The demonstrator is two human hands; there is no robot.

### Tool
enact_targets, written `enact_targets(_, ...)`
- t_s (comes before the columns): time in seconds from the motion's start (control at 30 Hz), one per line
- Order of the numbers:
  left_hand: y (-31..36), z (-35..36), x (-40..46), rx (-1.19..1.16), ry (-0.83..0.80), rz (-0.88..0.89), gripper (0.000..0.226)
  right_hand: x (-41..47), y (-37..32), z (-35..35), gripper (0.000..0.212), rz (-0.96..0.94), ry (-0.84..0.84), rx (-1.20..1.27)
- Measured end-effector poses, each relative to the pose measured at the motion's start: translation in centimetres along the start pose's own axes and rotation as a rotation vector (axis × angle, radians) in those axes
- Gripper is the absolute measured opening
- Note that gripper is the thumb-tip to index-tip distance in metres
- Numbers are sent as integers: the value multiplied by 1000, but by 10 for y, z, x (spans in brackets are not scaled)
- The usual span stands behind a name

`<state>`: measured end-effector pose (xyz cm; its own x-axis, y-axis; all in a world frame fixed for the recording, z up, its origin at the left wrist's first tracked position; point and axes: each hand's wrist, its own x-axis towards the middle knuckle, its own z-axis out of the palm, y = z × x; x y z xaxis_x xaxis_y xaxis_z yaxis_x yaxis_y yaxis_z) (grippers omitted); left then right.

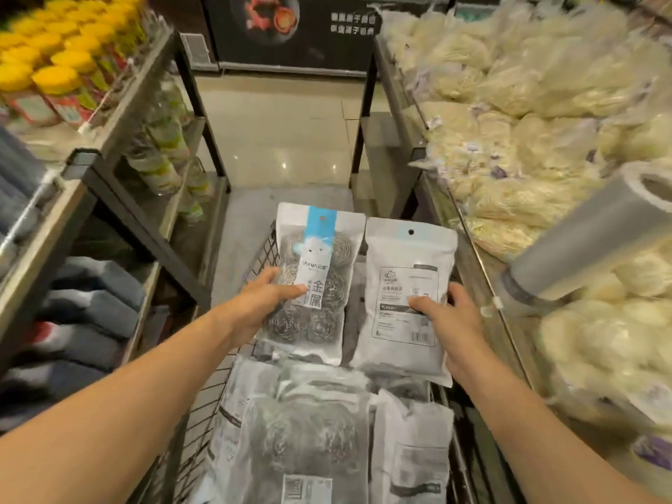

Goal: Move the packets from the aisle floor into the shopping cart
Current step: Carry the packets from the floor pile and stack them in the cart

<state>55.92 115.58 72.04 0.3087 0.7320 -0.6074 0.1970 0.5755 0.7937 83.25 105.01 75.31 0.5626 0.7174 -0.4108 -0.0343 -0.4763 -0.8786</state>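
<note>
L hand (267,298): gripping blue-striped scourer packet (314,281), thumb lying on its front.
R hand (449,321): gripping white packet (407,300), back side showing.
Both packets: hanging side by side over shopping cart (260,256).
Cart: holding more packets (302,431).

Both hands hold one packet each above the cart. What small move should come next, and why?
Probably lower both and let go: the left hand grips the scourer packet, the right hand the white packet, above the cart with packets inside.
</note>
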Motion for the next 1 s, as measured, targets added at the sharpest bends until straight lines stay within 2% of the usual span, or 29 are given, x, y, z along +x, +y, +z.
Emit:
enact_targets(0.07,-9,-5,21,55,-30,-72,57,15,15,6,37,20,-8,-62)
enact_targets(0.13,-14,-5,37,77,-34,-109,62,28,26,10,39,46,-4,-92)
enact_targets(0.3,-30,3,58,56,20,-177,31,52,41,28,37,101,-77,-167)
enact_targets(0.4,-38,9,64,106,46,-188,31,60,56,42,31,144,-63,-238)
enact_targets(0.5,-41,12,70,279,111,-145,33,62,66,51,32,150,-21,-357)
enact_targets(0.57,-42,13,71,452,154,-120,37,62,70,57,39,155,-7,-407)
enact_targets(0.63,-41,13,73,518,174,-111,47,60,69,61,43,178,18,-436)
enact_targets(0.83,-24,17,51,387,100,-163,62,44,50,62,49,216,114,-487)
enact_targets(0.93,-20,8,29,416,88,-153,77,25,33,58,54,170,57,-500)
enact_targets(1.0,-13,1,10,421,89,-139,73,8,17,50,51,154,-11,-454)
